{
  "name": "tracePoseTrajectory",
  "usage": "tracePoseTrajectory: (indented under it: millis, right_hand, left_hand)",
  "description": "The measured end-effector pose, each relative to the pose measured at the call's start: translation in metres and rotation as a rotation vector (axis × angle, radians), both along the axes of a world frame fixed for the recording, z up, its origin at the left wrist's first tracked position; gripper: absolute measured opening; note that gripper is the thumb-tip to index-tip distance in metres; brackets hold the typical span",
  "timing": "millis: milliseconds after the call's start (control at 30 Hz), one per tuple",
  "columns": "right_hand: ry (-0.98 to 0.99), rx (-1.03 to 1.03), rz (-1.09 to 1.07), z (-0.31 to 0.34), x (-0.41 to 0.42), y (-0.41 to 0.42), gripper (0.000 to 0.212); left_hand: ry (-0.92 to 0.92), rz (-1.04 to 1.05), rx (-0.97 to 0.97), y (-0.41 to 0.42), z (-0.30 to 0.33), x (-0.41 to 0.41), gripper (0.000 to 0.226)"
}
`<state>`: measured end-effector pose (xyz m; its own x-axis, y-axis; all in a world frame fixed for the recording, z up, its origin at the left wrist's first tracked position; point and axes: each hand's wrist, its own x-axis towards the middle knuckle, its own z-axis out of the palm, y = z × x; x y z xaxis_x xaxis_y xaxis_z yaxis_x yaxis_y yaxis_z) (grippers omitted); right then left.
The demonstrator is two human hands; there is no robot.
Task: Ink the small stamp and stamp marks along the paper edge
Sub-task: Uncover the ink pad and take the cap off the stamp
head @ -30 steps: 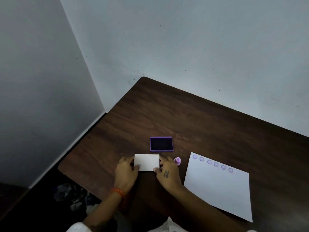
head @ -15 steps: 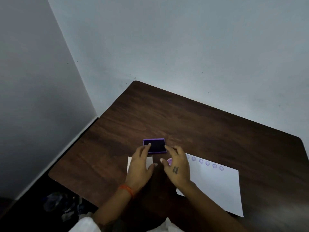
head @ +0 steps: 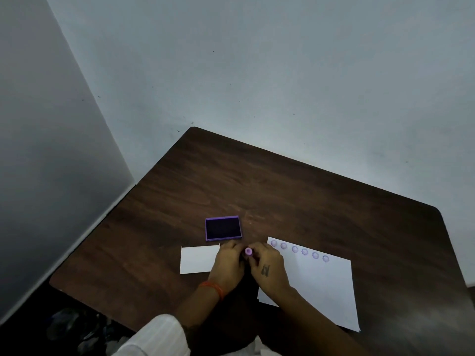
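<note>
My left hand [head: 227,263] and right hand [head: 268,267] meet at the near middle of the dark wood-grain table [head: 282,191], fingers of both curled in around the small round purple stamp [head: 248,251], which shows between their fingertips; I cannot tell which hand bears its weight. The open purple rectangular ink pad [head: 223,228] lies just beyond the hands. A small white card [head: 198,259] rests beside my left hand. The white paper sheet [head: 323,286] lies on the right, six purple round marks [head: 304,251] in a row along its far edge.
</note>
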<state>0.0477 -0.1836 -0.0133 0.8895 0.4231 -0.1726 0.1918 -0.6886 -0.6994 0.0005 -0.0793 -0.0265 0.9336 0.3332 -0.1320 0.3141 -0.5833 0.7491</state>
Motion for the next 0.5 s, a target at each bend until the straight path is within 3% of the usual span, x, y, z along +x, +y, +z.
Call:
tracePoseTrajectory:
  millis: [100, 200, 267, 333, 433, 500]
  right_hand:
    - [0.039, -0.004, 0.000, -0.001, 0.005, 0.000, 0.025]
    - [0.072, 0.126, -0.037, 0.002, 0.011, -0.004, 0.016]
    - [0.219, 0.300, -0.110, 0.006, 0.016, -0.009, 0.005]
    - [0.420, 0.417, -0.175, 0.010, 0.018, -0.011, 0.012]
    - [0.552, 0.423, -0.235, 0.010, 0.022, -0.011, 0.003]
    - [0.557, 0.410, -0.261, 0.010, 0.024, -0.010, 0.009]
  left_hand:
    - [-0.008, 0.020, -0.021, -0.001, -0.001, 0.002, 0.024]
    - [-0.034, 0.039, -0.067, 0.004, 0.002, 0.003, 0.025]
    - [-0.058, 0.052, -0.145, 0.008, 0.006, 0.002, 0.031]
    - [-0.074, 0.058, -0.221, 0.011, 0.010, 0.000, 0.035]
    - [-0.104, 0.055, -0.258, 0.012, 0.014, 0.000, 0.030]
    - [-0.111, 0.049, -0.253, 0.012, 0.016, 0.000, 0.025]
